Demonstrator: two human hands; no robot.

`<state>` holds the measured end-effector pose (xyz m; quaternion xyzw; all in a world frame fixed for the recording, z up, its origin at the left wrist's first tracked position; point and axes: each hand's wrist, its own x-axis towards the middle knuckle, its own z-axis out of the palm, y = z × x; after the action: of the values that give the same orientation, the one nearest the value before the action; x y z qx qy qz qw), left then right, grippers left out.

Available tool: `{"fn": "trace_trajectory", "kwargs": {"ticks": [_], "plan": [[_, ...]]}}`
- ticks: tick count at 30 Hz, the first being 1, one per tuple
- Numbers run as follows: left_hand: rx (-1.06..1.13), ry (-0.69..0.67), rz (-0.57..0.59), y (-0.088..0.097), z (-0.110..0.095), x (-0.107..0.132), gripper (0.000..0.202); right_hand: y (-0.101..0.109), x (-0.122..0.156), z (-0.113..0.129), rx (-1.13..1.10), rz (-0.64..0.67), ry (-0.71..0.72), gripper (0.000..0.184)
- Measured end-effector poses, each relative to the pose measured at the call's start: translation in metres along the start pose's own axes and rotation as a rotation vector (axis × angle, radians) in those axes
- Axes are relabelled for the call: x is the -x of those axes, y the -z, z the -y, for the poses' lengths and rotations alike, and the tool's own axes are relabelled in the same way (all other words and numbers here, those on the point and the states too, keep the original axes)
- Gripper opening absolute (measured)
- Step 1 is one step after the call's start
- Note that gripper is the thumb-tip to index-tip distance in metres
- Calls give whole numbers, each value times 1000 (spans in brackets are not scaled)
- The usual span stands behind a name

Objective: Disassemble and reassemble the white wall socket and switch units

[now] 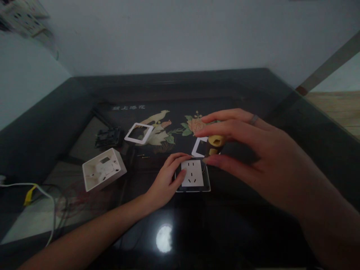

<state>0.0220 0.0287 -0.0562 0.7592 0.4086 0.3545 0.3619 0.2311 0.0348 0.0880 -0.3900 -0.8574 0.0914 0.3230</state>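
Holding screwdriver (216,141) at socket panel (192,180)

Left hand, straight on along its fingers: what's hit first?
Probably the white square plastic frame lying just beyond the left hand; depth is unclear, so it might pass over.

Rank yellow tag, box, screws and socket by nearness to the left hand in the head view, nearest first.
1. Socket: touched by the left hand, on its right.
2. Screws: to its left, slightly beyond.
3. Box: farther left.
4. Yellow tag: far left, on the cable.
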Motion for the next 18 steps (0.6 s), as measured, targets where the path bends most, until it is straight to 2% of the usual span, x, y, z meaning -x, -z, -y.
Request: {"fn": "trace_trajectory", "kwargs": {"ticks": [3, 5, 9, 12, 15, 18], "plan": [[-13, -11, -12, -1, 1, 0, 34, -9, 0, 3, 161, -140, 17, 19], [-3, -7, -6, 0, 1, 0, 34, -10, -1, 5, 204, -166, 8, 19], [21, 18, 15, 0, -2, -1, 34, 1, -1, 5, 42, -23, -50, 36], [17, 11, 4, 0, -1, 0, 34, 4, 1, 4, -38, 48, -32, 32], [6, -10, -11, -1, 1, 1, 34, -2, 1, 5, 77, -80, -2, 17], [8, -11, -11, 0, 0, 0, 34, -6, 0, 8, 189, -166, -34, 15]]}}
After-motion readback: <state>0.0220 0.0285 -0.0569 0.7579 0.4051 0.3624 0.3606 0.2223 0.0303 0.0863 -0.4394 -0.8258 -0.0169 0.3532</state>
